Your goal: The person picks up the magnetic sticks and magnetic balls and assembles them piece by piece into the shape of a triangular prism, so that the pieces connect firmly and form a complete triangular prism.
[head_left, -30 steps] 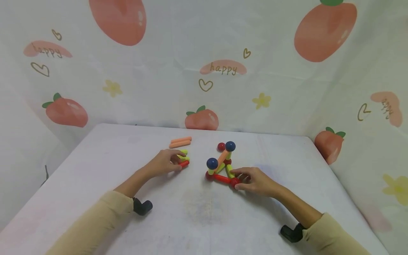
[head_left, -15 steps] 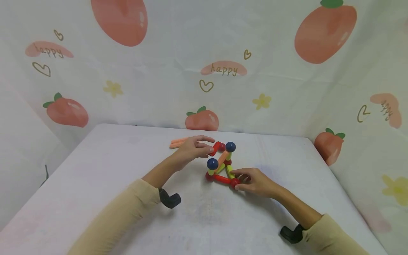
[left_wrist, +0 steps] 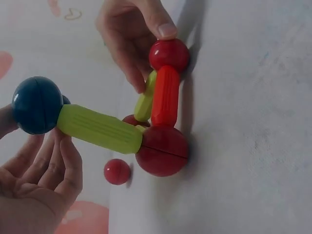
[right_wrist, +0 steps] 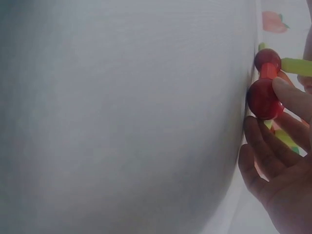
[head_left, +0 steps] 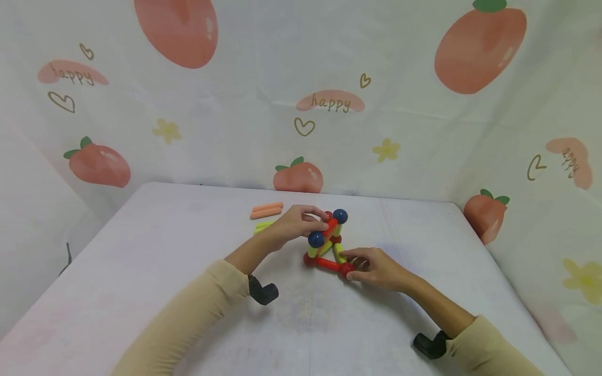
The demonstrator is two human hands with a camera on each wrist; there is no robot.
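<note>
A frame of rods and balls stands on the table, with a red rod (head_left: 328, 265) and red balls at its base. Two blue balls (head_left: 316, 239) top its upright yellow-green rods (left_wrist: 100, 127). Between the blue balls, my left hand (head_left: 297, 223) pinches another red rod (head_left: 331, 226) from the left. My right hand (head_left: 376, 267) holds the front right red ball (head_left: 346, 269), thumb on it and index finger at a yellow-green rod (head_left: 339, 253). In the right wrist view the thumb rests on that red ball (right_wrist: 263, 99).
Two orange rods (head_left: 266, 212) lie on the table (head_left: 301, 324) at the back left. Yellow-green rods (head_left: 263, 225) lie just in front of them, partly behind my left hand. A loose red ball (left_wrist: 117, 171) sits behind the frame. A patterned cloth hangs behind the table.
My left hand has taken the red rod from the left group and carried it right to the top of the frame. The near blue ball has shifted slightly. My right hand has stayed put.
</note>
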